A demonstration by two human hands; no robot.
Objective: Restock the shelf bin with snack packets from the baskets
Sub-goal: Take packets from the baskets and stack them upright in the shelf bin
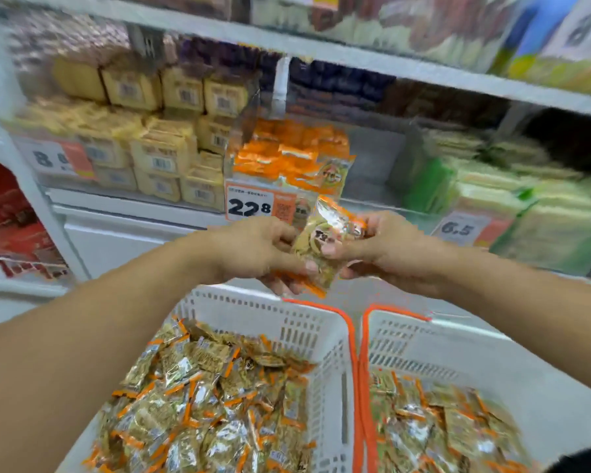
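Orange-gold snack packets (pixel 321 247) between left hand (pixel 253 250) and right hand (pixel 386 250)

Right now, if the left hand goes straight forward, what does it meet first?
Probably the price tag on the front of the shelf bin, past the snack packet that the left hand grips; depth is unclear.
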